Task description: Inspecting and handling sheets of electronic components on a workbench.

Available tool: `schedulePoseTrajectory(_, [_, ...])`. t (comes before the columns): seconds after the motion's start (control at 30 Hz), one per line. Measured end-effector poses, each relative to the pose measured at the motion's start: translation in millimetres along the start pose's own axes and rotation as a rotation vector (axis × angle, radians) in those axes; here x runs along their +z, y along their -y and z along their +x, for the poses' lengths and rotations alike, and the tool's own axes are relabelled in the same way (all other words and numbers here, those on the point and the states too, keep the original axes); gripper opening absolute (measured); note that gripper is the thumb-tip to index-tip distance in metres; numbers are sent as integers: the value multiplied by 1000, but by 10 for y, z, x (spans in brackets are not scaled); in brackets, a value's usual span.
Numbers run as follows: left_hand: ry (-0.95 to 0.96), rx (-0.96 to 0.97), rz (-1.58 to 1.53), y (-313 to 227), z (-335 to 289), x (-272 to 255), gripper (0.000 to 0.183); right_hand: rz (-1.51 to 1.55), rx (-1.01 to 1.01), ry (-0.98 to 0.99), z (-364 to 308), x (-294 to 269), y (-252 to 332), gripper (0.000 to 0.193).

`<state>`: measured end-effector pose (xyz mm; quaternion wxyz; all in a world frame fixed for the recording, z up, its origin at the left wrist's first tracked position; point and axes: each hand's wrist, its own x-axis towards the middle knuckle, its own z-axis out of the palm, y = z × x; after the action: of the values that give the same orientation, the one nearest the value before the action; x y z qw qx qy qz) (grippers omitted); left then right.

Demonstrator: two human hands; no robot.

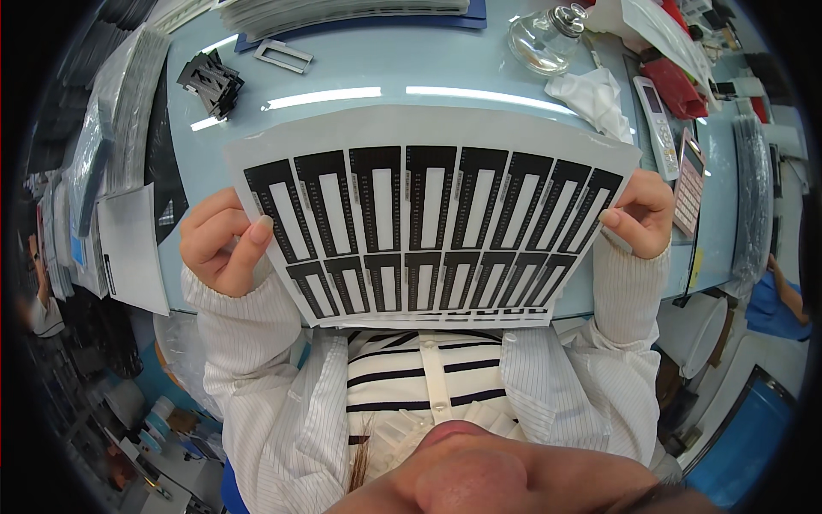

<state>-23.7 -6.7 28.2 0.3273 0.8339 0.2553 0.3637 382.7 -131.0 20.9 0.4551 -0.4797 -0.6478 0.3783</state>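
Note:
Both my hands hold up a wide white sheet (pixel 321 137) printed with two rows of black rectangular frames with pale centres. My left hand (pixel 224 240) pinches its left edge, thumb on the printed face. At the opposite edge my right hand (pixel 638 214) grips it the same way. The sheet bows slightly and tilts over the front of the table. Along its lower edge, more printed layers show, so further sheets seem to lie beneath; how many I cannot tell.
On the pale glass-topped table (pixel 342 77) lie small black frames (pixel 211 84), a grey frame (pixel 283 56) and a paper stack (pixel 342 15). A glass bottle (pixel 545 41), crumpled tissue (pixel 589 98), remote control (pixel 658 128) and pink calculator (pixel 688 184) stand right. Wrapped stacks (pixel 137 111) line the left.

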Motion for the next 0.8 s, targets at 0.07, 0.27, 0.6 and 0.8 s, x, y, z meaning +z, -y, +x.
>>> schedulePoseTrajectory(0.07, [10, -5, -2, 0, -4, -8, 15, 3, 3, -4, -4, 4, -11, 14])
schedulePoseTrajectory(0.27, [21, -5, -6, 25, -20, -20, 15, -9, -26, 15, 0, 3, -14, 14])
schedulePoseTrajectory(0.6, [29, 14, 9, 43, -21, -28, 17, 1, -23, 7, 3, 23, -2, 15])
schedulePoseTrajectory(0.8, [-8, 36, -12, 69, 45, 43, 18, -33, -13, -7, -28, -70, 105, 14])
